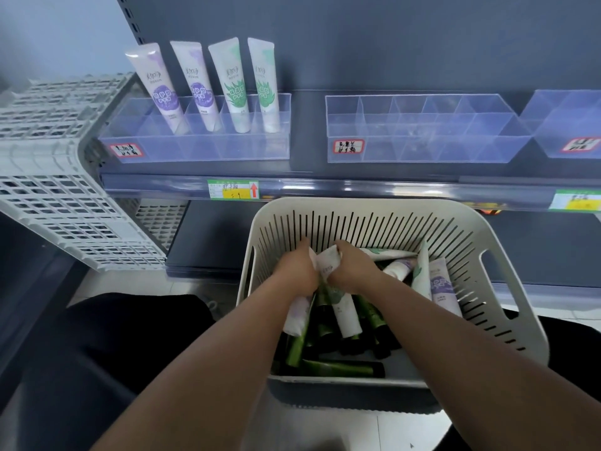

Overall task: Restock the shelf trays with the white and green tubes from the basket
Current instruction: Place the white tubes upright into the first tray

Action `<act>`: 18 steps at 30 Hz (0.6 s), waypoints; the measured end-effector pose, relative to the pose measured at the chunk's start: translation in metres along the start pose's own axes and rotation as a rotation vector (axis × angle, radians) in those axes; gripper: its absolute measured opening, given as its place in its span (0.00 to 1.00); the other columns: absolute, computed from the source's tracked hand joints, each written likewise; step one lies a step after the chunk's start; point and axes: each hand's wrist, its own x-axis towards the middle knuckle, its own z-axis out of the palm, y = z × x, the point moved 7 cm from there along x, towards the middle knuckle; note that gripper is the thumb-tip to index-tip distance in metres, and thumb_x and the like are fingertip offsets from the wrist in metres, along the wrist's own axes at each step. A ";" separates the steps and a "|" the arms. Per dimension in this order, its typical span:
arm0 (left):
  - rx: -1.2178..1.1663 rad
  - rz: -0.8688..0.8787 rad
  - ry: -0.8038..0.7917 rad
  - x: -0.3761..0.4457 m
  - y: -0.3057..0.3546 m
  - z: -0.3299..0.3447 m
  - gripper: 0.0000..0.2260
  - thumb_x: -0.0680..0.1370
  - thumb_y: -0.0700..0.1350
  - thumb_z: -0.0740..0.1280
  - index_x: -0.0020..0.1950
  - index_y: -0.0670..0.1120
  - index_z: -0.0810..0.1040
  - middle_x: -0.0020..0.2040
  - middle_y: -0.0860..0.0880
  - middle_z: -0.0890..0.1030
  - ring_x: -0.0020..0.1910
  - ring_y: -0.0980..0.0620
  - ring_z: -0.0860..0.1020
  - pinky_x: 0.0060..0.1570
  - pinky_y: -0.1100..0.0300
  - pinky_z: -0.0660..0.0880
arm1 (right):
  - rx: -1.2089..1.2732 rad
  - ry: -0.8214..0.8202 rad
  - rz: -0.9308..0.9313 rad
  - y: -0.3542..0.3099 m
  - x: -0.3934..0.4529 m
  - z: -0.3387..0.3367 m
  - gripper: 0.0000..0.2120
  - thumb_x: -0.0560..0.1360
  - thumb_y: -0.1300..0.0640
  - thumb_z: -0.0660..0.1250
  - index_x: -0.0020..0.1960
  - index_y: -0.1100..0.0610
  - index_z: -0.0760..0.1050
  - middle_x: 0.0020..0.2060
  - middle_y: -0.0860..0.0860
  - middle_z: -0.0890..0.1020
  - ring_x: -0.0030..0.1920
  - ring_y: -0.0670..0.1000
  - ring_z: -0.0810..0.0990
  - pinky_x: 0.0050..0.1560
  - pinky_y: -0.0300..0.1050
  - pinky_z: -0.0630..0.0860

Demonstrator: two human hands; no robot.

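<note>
Both hands (297, 268) (353, 271) grip white tubes (327, 263) inside the basket (507, 307).

dark grey shelving unit (390, 43) with a perforated upright; clear price rail (325, 187) bearing a green-and-yellow price label (233, 189). pale slotted crates (61, 157) stacked at left. light tiled floor (406, 431) below; pale blue wall (58, 30) behind.
</note>
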 end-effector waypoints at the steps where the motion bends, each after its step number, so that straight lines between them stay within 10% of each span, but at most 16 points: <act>1: -0.005 0.039 0.025 -0.004 0.004 -0.003 0.31 0.75 0.41 0.68 0.75 0.47 0.58 0.68 0.41 0.71 0.65 0.42 0.72 0.64 0.49 0.72 | -0.001 0.046 -0.001 0.001 -0.002 -0.005 0.24 0.73 0.61 0.67 0.68 0.61 0.67 0.62 0.58 0.76 0.61 0.57 0.76 0.54 0.45 0.72; 8: -0.167 0.213 0.184 -0.046 0.028 -0.040 0.15 0.75 0.37 0.64 0.59 0.48 0.67 0.47 0.47 0.77 0.45 0.47 0.77 0.38 0.55 0.75 | -0.073 0.286 -0.076 -0.020 -0.035 -0.042 0.08 0.77 0.54 0.61 0.51 0.58 0.73 0.45 0.54 0.78 0.43 0.52 0.74 0.42 0.43 0.67; 18: -0.193 0.369 0.531 -0.090 0.036 -0.147 0.12 0.75 0.37 0.62 0.56 0.46 0.78 0.52 0.44 0.83 0.52 0.43 0.80 0.51 0.54 0.77 | -0.073 0.526 -0.344 -0.114 -0.076 -0.115 0.10 0.77 0.53 0.63 0.56 0.52 0.78 0.50 0.53 0.82 0.52 0.55 0.79 0.47 0.42 0.70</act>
